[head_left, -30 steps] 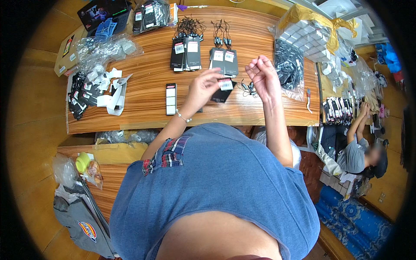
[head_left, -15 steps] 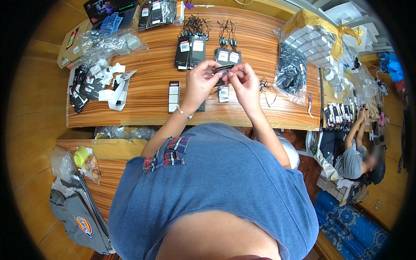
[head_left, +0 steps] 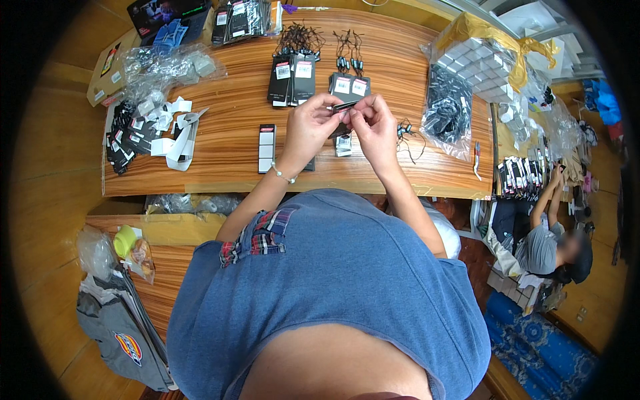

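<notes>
My left hand (head_left: 311, 125) and my right hand (head_left: 376, 130) meet over the middle of the table, both closed in a pinch on a small black hang tag (head_left: 344, 105). Fingertips cover much of the tag. Just beneath lies a small stack of white-labelled tags (head_left: 343, 146), partly hidden. Left of it is a black card with white labels (head_left: 267, 148). Dark cords (head_left: 409, 139) lie loose beside my right hand. Beyond my hands sit two finished-looking groups: stacked black tags (head_left: 283, 79) with bunched cords, and a smaller corded pair (head_left: 350, 85).
A heap of black tags and label strips (head_left: 179, 145) covers the left side. At the right are a clear bag of black cords (head_left: 448, 110), stacked small white boxes (head_left: 475, 65) and a pair of snips (head_left: 477, 161). Another person (head_left: 543, 250) works at the far right.
My fingers have shifted slightly on the tag, and its lower part has tilted a little. Both hands stay in nearly the same place.
</notes>
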A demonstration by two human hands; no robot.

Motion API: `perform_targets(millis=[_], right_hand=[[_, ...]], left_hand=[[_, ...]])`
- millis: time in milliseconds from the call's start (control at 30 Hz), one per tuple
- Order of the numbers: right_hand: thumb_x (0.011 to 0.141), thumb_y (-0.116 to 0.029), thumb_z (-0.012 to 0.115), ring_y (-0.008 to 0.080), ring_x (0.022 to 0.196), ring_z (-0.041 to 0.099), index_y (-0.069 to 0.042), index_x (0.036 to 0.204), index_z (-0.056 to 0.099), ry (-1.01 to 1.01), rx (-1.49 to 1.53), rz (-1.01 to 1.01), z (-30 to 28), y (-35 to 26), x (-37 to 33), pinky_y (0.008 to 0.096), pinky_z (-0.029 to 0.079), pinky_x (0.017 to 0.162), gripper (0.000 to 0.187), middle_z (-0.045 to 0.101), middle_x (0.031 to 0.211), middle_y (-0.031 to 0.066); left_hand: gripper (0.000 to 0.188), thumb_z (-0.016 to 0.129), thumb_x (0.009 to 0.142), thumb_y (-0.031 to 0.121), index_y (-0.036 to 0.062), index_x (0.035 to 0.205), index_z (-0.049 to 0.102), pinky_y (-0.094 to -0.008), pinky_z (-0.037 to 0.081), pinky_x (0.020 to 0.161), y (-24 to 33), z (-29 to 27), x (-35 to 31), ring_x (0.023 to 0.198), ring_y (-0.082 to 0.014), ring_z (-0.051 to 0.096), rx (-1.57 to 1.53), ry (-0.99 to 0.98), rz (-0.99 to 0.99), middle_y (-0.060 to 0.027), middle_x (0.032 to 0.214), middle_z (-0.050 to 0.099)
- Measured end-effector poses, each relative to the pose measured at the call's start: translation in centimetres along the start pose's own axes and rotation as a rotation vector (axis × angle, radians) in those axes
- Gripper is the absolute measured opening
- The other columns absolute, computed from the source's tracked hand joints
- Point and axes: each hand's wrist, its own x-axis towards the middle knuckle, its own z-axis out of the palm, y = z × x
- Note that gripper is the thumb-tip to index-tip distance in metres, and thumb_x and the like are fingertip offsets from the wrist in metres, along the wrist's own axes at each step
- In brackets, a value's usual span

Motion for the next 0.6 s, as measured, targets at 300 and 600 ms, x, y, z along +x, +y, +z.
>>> perform_targets(millis=[300, 600], right_hand=[[0.080, 0.005, 0.050, 0.0093, 0.068, 0.060, 0.002, 0.080, 0.048, 0.052, -0.011, -0.045, 0.16, -0.06, -0.26, 0.0207, 0.045, 0.057, 0.003, 0.060, 0.069, 0.0074], [0.080, 0.005, 0.049, 0.0096, 0.067, 0.059, 0.002, 0.079, 0.047, 0.083, -0.040, -0.023, 0.18, 0.37, -0.60, 0.0205, 0.045, 0.057, 0.005, 0.059, 0.070, 0.0070]], left_hand=[[0.018, 0.059, 0.077, -0.005, -0.0024, 0.095, 0.056, -0.0221, 0.051, 0.073, 0.72, 0.05, -0.05, 0.082, -0.0133, 0.062, -0.032, -0.026, -0.054, -0.0075, 0.092, 0.062], [0.017, 0.058, 0.077, -0.005, -0.0041, 0.094, 0.058, -0.0228, 0.052, 0.071, 1.01, -0.03, -0.31, 0.081, -0.0137, 0.063, 0.060, -0.062, -0.030, -0.0095, 0.089, 0.064]])
